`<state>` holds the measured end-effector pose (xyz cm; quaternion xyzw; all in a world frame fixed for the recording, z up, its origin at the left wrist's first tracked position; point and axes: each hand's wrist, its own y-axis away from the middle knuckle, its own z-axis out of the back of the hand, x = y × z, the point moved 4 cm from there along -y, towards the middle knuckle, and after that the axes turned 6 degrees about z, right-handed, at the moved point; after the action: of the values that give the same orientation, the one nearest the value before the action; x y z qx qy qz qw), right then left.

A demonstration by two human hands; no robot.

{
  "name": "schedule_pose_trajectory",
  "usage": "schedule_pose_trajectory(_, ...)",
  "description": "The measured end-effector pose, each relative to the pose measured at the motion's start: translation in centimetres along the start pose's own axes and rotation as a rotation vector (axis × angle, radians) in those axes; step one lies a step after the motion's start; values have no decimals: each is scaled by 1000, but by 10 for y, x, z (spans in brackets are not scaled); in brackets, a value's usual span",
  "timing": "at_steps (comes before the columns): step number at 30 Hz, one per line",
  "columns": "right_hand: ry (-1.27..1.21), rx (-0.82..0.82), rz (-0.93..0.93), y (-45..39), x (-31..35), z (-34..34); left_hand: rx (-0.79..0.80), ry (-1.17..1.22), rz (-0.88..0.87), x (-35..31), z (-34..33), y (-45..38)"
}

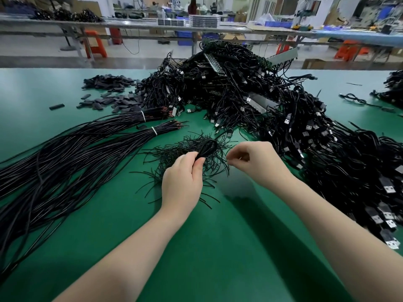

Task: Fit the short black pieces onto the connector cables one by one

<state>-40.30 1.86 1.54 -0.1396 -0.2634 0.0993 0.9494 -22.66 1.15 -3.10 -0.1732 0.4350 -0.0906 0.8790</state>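
Hands (pixel 183 177) around looped cable (pixel 207 148)

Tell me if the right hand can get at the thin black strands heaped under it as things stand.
Probably yes: the right hand hovers right beside the heap of thin black strands, with nothing between them. Its fingertips seem pinched already, perhaps on one strand.

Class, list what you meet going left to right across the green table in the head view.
Long tied cable bundles → left hand gripping a looped cable → right hand → heap of connector cables.
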Motion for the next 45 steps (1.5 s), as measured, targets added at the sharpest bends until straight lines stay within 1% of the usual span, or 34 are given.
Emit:
schedule_pose_trajectory(2, 29, -1, 149, 8, 23, 2, 8, -38, -47, -5, -2, 1)
schedule_pose_trajectory(3, 32, -7, 193, 11, 32, 1, 19, -57, -81, -8, -3, 2)
schedule_pose_trajectory(5, 55, -21, 221, 16, 43, -4, 53, -69, -120, -11, -4, 5)
schedule_pose_trajectory(7, 70, -45, 222, 18, 44, -7, 71, -48, -116, -11, -3, 5)
schedule_pose_trajectory(9, -13, -104, 187, 20, 41, -6, 77, -20, -115, -12, -1, 5)
schedule_pose_trajectory(11, -115, -160, 112, 23, 38, -3, 91, -33, -147, -15, -2, 6)
schedule_pose_trajectory(14, -241, -197, 18, 24, 35, -3, 78, -85, -172, -18, -3, 8)
schedule_pose_trajectory(17, -322, -227, -83, 29, 27, -2, 51, -99, -149, -17, -2, 8)
schedule_pose_trajectory(19, -284, -241, -133, 34, 20, -2, 51, -101, -139, -16, -3, 8)
schedule_pose_trajectory(21, -183, -237, -140, 36, 18, 1, 53, -105, -155, -16, -4, 8)
schedule_pose_trajectory(24, 32, -186, -21, 34, 25, 4, 62, -130, -192, -17, -6, 9)
schedule_pose_trajectory(27, 158, -155, 133, 33, 39, 6, 91, -194, -240, -18, -7, 9)
schedule_pose_trajectory(31, 208, -153, 229, 29, 49, 13, 124, -204, -302, -25, -7, 12)
schedule_pose_trajectory(38, 227, -130, 255, 32, 45, 16, 179, -142, -280, -29, -9, 16)
schedule_pose_trajectory(40, 233, -86, 264, 31, 45, 13, 167, -255, -320, -29, -11, 16)
schedule_pose_trajectory(42, 166, 34, 213, 26, 38, 13, 164, -412, -440, -32, -11, 18)
schedule_pose_trajectory(43, 93, 123, 153, 21, 32, 15, 167, -454, -503, -34, -11, 19)
schedule_pose_trajectory(45, -128, 305, 26, 12, 18, 21, 164, -432, -608, -36, -11, 22)
